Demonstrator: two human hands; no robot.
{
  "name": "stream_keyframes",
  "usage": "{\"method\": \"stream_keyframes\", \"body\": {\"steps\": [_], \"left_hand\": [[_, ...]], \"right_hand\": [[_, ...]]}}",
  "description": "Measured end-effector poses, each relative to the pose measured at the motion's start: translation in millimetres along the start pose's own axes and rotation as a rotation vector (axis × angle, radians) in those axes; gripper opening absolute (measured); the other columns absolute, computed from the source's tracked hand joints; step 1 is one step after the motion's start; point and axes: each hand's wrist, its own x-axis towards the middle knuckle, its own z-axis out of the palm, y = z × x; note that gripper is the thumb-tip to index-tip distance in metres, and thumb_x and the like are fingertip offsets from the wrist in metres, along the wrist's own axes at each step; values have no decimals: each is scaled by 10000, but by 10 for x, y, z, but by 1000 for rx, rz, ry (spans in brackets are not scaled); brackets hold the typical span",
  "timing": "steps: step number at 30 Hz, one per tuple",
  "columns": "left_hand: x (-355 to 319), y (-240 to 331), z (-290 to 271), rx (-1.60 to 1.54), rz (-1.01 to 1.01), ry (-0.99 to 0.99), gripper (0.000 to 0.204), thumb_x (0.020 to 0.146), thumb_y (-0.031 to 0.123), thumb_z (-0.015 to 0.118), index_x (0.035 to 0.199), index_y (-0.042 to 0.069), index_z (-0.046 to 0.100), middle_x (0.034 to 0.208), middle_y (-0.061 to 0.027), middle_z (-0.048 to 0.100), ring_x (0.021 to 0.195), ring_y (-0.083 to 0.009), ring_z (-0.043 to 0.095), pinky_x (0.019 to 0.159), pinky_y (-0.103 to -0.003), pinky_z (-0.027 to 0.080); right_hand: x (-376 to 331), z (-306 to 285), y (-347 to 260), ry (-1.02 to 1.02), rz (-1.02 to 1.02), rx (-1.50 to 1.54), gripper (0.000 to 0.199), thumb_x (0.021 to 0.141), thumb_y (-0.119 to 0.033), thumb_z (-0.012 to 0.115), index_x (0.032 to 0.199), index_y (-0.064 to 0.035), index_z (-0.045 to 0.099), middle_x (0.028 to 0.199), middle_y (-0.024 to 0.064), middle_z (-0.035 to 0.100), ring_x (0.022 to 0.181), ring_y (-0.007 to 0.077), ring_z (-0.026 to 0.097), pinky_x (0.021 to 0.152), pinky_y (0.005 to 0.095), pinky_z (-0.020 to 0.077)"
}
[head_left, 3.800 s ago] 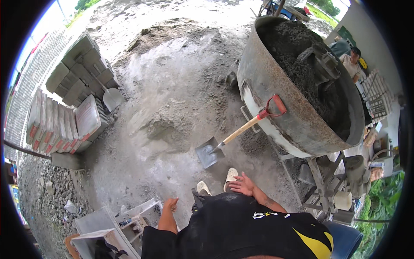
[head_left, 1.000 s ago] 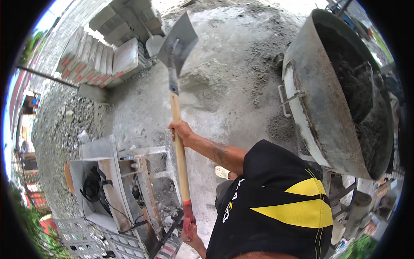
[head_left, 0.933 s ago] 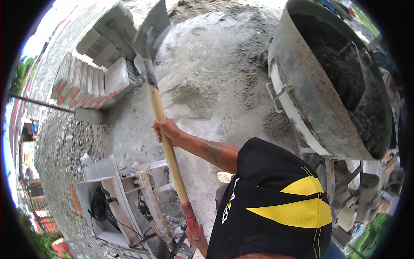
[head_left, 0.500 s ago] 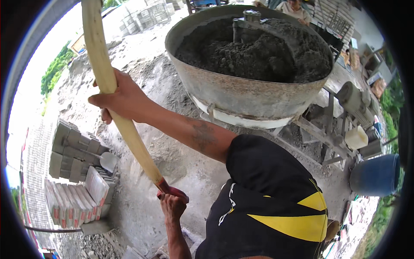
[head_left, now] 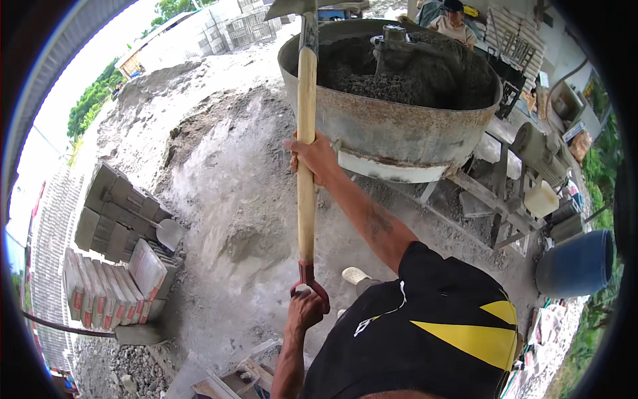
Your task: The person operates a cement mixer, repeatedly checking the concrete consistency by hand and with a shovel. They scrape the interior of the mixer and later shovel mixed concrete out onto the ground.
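Observation:
A shovel with a pale wooden shaft point(head_left: 306, 110) stands nearly straight up the middle of the head view, held by both my hands. My left hand point(head_left: 306, 310) is closed round its dark red D-shaped grip point(head_left: 321, 294) at the lower end. Higher up, my right hand point(head_left: 315, 157) wraps the shaft, arm stretched forward. The grey metal blade point(head_left: 290, 6) is at the top edge, partly cut off, just left of the mixer's rim. To the right of the shaft is a large round mixing drum point(head_left: 405, 126) with dark grey wet mix point(head_left: 372, 86) inside.
A grey sand heap point(head_left: 219, 153) spreads left of the drum. Grey blocks point(head_left: 119, 213), stacked bags point(head_left: 106, 296) and another shovel blade point(head_left: 170, 234) sit at left. A motor point(head_left: 531, 149), yellowish jug point(head_left: 541, 199) and blue barrel point(head_left: 575, 265) stand right. Another person point(head_left: 453, 26) is behind the drum.
The shovel has swung from leaning left to nearly upright, and both hands moved right with it. Its blade has come into view. The mix in the drum has shifted.

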Motion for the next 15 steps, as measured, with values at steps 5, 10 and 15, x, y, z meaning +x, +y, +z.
{"method": "stream_keyframes", "body": {"steps": [5,10,15], "left_hand": [[-403,422,141,-366,-17,703,281,679,119,759,911,60,611,939,-124,633,912,-332,606,803,-404,487],[-833,679,635,-1400,-408,1439,293,715,56,722,975,18,593,946,-120,620,994,-318,625,923,-454,494],[-1472,709,933,-1694,-626,1593,259,709,46,665,957,43,590,999,-95,613,964,-254,632,892,-402,530]], "right_hand": [[32,736,-312,-376,-13,232,306,866,-178,761,1031,-77,524,723,19,540,561,113,570,488,285,524],[-46,1295,152,-396,111,205,265,895,-195,737,964,-91,504,705,14,522,536,111,549,464,286,493],[-310,1478,1068,-384,302,110,229,899,-159,715,948,-76,507,673,20,515,518,124,530,465,293,490]]}}
